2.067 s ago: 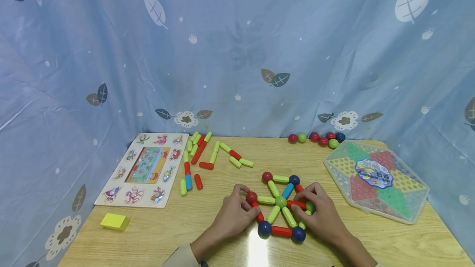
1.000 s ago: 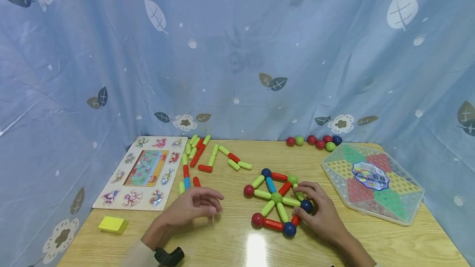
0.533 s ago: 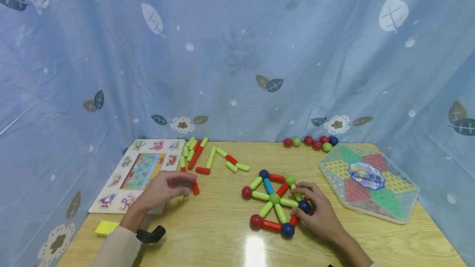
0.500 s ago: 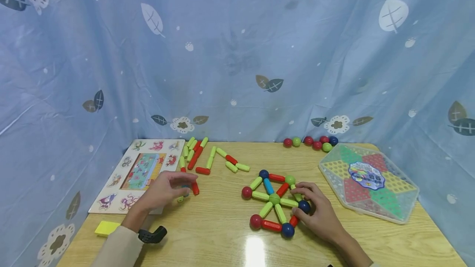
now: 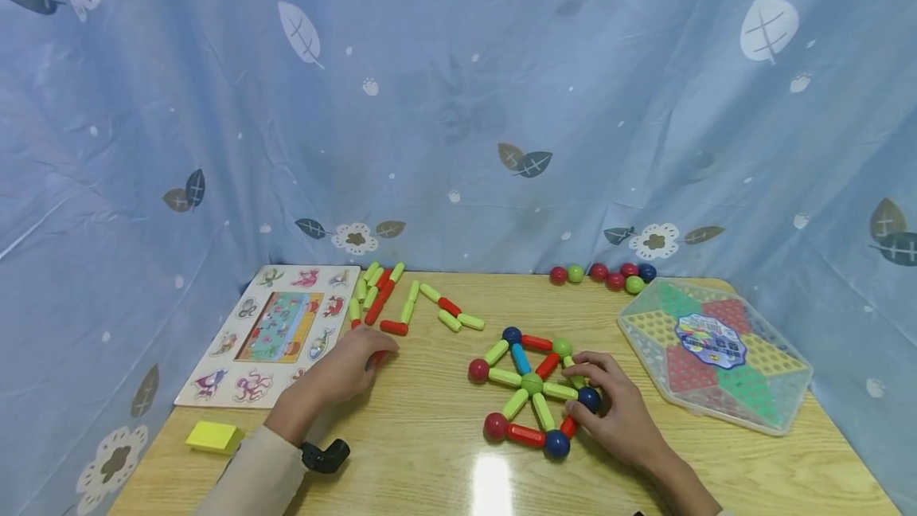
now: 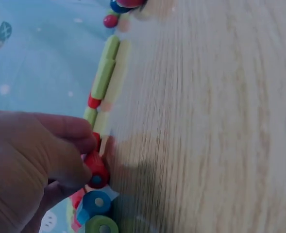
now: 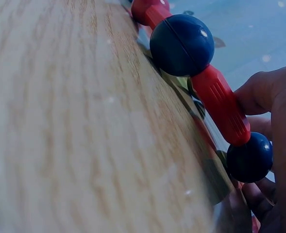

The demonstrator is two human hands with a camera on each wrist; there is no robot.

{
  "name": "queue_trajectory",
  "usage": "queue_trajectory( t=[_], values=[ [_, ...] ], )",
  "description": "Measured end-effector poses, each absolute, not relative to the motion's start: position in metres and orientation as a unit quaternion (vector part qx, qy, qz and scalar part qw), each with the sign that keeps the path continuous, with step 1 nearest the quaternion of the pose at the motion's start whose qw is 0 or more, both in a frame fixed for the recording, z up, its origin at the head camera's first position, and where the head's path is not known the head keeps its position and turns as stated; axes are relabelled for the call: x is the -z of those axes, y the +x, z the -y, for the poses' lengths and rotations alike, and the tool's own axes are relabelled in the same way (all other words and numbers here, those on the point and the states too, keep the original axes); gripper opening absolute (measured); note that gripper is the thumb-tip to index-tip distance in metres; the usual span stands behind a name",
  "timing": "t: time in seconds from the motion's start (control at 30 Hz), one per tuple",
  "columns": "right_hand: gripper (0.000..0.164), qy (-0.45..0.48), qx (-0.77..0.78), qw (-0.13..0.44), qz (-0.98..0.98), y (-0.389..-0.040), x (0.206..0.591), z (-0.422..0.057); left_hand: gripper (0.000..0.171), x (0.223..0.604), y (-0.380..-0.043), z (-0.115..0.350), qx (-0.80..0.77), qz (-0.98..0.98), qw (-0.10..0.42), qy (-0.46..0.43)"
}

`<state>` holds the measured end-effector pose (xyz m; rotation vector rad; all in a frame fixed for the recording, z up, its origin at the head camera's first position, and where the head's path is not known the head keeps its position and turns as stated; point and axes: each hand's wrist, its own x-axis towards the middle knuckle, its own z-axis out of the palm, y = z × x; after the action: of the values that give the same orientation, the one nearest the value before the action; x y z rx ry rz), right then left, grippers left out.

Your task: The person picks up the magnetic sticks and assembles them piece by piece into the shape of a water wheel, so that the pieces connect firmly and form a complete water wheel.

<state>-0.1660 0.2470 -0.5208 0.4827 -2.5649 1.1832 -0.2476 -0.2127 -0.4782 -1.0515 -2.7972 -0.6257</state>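
My left hand (image 5: 351,365) is at the loose rods on the left. In the left wrist view its thumb and fingers pinch a red magnetic rod (image 6: 96,167), with a blue rod (image 6: 94,204) and a green rod (image 6: 102,225) close beside it. A flat wheel of magnetic rods and balls lies on the table, spokes meeting at a green ball (image 5: 532,383). My right hand (image 5: 622,412) holds the wheel's right side, thumb and fingers around a dark blue ball (image 5: 590,399). The right wrist view shows a red rod (image 7: 220,104) joined to that ball.
More green and red rods (image 5: 380,297) lie at the back left. Several loose balls (image 5: 614,281) line the curtain at the back. A picture puzzle board (image 5: 215,357) and a yellow block (image 5: 213,436) are left; a clear hexagonal game box (image 5: 716,357) sits right.
The wheel has turned counterclockwise since the oldest frame. My left hand has left it, travelled left to the rods and closed on a red one. My right hand stays at the wheel.
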Motion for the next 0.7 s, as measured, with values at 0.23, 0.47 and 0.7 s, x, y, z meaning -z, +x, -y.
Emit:
queue_trajectory(
  t=[0.23, 0.47, 0.7],
  values=[
    [0.035, 0.165, -0.406, 0.133, 0.889, -0.166, 0.521, -0.247, 0.028, 0.482, -0.245, 0.212, 0.200, 0.902, 0.057, -0.377],
    [0.034, 0.162, -0.404, 0.128, 0.891, -0.166, 0.523, -0.248, 0.018, 0.490, -0.233, 0.196, 0.225, 0.906, 0.095, -0.345],
    [0.032, 0.162, -0.401, 0.136, 0.891, -0.167, 0.523, -0.248, 0.020, 0.492, -0.195, 0.130, 0.567, 0.810, -0.064, -0.135]
  ],
)
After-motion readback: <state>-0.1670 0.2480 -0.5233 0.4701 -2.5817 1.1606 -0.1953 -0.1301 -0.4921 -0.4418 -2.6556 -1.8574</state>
